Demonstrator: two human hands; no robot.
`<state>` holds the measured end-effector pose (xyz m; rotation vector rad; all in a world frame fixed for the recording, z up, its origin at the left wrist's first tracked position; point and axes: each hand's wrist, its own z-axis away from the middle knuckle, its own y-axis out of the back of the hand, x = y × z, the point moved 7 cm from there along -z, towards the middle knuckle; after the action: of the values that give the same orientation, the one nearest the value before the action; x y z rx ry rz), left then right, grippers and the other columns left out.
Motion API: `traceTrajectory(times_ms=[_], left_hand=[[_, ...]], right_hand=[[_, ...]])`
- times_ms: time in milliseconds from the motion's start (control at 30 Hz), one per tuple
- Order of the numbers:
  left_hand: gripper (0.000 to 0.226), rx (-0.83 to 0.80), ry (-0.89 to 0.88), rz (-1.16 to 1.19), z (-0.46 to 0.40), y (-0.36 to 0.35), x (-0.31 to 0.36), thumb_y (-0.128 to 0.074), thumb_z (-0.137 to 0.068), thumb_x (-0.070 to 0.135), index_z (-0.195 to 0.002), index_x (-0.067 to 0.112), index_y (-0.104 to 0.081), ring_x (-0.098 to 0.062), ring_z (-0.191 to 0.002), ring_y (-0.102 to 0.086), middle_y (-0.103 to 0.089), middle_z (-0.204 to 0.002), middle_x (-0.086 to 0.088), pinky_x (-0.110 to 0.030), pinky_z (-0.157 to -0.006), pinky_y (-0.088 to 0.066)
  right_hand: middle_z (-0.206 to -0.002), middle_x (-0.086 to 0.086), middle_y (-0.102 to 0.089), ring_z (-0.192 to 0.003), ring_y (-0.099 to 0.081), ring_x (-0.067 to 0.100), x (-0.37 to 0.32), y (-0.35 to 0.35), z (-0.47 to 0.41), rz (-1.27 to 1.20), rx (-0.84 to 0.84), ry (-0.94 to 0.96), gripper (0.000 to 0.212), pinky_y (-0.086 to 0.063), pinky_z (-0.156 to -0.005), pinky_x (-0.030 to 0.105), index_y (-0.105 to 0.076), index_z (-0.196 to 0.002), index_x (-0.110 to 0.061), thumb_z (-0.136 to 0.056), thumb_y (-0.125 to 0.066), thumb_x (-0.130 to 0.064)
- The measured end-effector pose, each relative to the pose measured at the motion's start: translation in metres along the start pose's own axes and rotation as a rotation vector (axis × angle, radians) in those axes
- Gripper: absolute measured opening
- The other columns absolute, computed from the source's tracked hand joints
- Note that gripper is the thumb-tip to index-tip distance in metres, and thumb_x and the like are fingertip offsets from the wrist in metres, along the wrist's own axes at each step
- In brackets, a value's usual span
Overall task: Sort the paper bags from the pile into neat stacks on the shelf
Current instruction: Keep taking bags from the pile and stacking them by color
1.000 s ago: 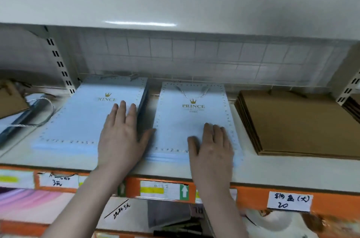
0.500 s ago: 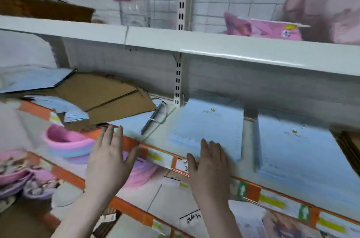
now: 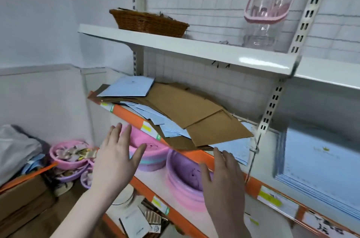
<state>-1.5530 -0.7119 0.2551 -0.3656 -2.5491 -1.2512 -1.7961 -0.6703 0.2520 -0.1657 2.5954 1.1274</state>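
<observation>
Both hands are up in front of the shelving, and neither is carrying anything: the left hand hangs in the air with its fingers spread and straight, released, while the right hand is flat and released too, fingertips right at the orange front edge of the shelf, though contact there is too blurred to call. Just beyond them sits the pile of paper bags, a loose fan of flat rectangular sheets, matte brown kraft ones on top and pale blue ones poking out beneath, corners overhanging the shelf edge, long sides running at a slant from back left to front right. One blue bag lies flat on top at the back left. Further right, past the slotted white upright, a squared-up stack of pale blue bags lies flat with a small gold crown mark; its lettering is too soft to read. The yellow-and-white price labels on the orange strip are unreadable as well. Above, a woven wicker basket and a clear plastic bottle with a pink handle stand on the white upper shelf. Below, round pink and purple plastic basins are nested.
</observation>
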Motion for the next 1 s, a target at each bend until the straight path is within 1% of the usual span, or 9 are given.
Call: traceTrajectory(times_ms=[100,167,267,400,500,667,767,900,1000], left_hand=[[0.071,0.025,0.027,-0.001,-0.030,-0.009,-0.031,-0.040,-0.081,0.053,-0.118,-0.005,-0.059,-0.049,-0.114,-0.052,-0.055,-0.122,-0.032,-0.057,-0.090,-0.045],[0.062,0.049,0.044,-0.010,-0.056,-0.015,-0.050,-0.054,-0.085,0.047,-0.120,-0.005,-0.058,-0.048,-0.118,-0.049,-0.053,-0.125,-0.032,-0.056,-0.095,-0.041],[0.055,0.051,0.073,-0.002,-0.102,-0.028,-0.079,-0.064,-0.087,0.035,-0.127,-0.001,-0.053,-0.042,-0.130,-0.038,-0.046,-0.136,-0.028,-0.052,-0.104,-0.033],[0.065,0.039,0.093,-0.005,-0.167,-0.047,-0.110,-0.053,-0.084,0.047,-0.125,-0.003,-0.054,-0.041,-0.130,-0.037,-0.046,-0.134,-0.029,-0.049,-0.106,-0.031],[0.074,0.024,0.090,-0.031,-0.213,-0.062,-0.131,-0.043,-0.079,0.055,-0.120,-0.004,-0.057,-0.046,-0.120,-0.044,-0.052,-0.123,-0.032,-0.053,-0.104,-0.034],[0.055,-0.048,0.072,-0.022,-0.264,-0.094,-0.163,-0.051,-0.090,0.042,-0.133,0.008,-0.048,-0.034,-0.131,-0.035,-0.046,-0.136,-0.018,-0.040,-0.109,-0.025],[0.069,-0.073,0.014,-0.021,-0.291,-0.114,-0.178,-0.033,-0.084,0.058,-0.124,0.006,-0.054,-0.032,-0.123,-0.043,-0.054,-0.126,-0.014,-0.037,-0.103,-0.030],[0.069,-0.180,0.024,-0.017,-0.326,-0.139,-0.200,-0.041,-0.090,0.057,-0.131,0.002,-0.049,-0.035,-0.128,-0.039,-0.047,-0.133,-0.022,-0.044,-0.106,-0.028],[0.072,-0.331,0.010,-0.033,-0.355,-0.166,-0.225,-0.035,-0.090,0.063,-0.136,0.009,-0.040,-0.034,-0.126,-0.037,-0.045,-0.135,-0.020,-0.044,-0.108,-0.028]], right_hand=[[-0.095,0.016,-0.067,-0.085,-0.065,0.035,-0.026,-0.034,-0.025,-0.003,-0.017,0.015,0.039,-0.054,-0.071,0.042,-0.068,-0.103,-0.002,-0.075,-0.074,-0.028],[-0.095,0.015,-0.066,-0.084,-0.064,0.033,-0.045,-0.057,-0.046,-0.038,-0.023,0.021,0.044,-0.054,-0.069,0.041,-0.068,-0.105,-0.003,-0.070,-0.080,-0.026],[-0.102,0.015,-0.064,-0.093,-0.062,0.032,-0.075,-0.094,-0.082,-0.089,0.000,0.043,0.041,-0.054,-0.076,0.042,-0.064,-0.113,-0.004,-0.081,-0.069,-0.030],[-0.110,0.016,-0.063,-0.102,-0.060,0.033,-0.113,-0.137,-0.132,-0.103,-0.033,0.070,0.048,-0.051,-0.084,0.044,-0.061,-0.120,-0.005,-0.082,-0.069,-0.032],[-0.124,0.012,-0.056,-0.117,-0.051,0.029,-0.140,-0.168,-0.161,-0.108,-0.146,0.075,0.052,-0.043,-0.097,0.040,-0.050,-0.133,-0.009,-0.090,-0.056,-0.038],[-0.096,0.014,-0.065,-0.092,-0.063,0.033,-0.180,-0.210,-0.187,-0.126,-0.099,0.114,0.046,-0.055,-0.075,0.043,-0.064,-0.111,-0.001,-0.077,-0.073,-0.029],[-0.099,0.011,-0.064,-0.096,-0.061,0.030,-0.203,-0.235,-0.199,-0.092,-0.122,0.114,0.043,-0.053,-0.082,0.040,-0.061,-0.113,-0.004,-0.082,-0.067,-0.034],[-0.116,0.009,-0.056,-0.112,-0.051,0.028,-0.225,-0.269,-0.212,-0.049,-0.218,0.078,0.045,-0.042,-0.097,0.039,-0.050,-0.127,-0.010,-0.092,-0.051,-0.039],[-0.101,0.014,-0.064,-0.094,-0.062,0.033,-0.239,-0.290,-0.223,0.080,-0.181,0.027,0.052,-0.052,-0.077,0.042,-0.059,-0.119,-0.003,-0.081,-0.068,-0.039]])
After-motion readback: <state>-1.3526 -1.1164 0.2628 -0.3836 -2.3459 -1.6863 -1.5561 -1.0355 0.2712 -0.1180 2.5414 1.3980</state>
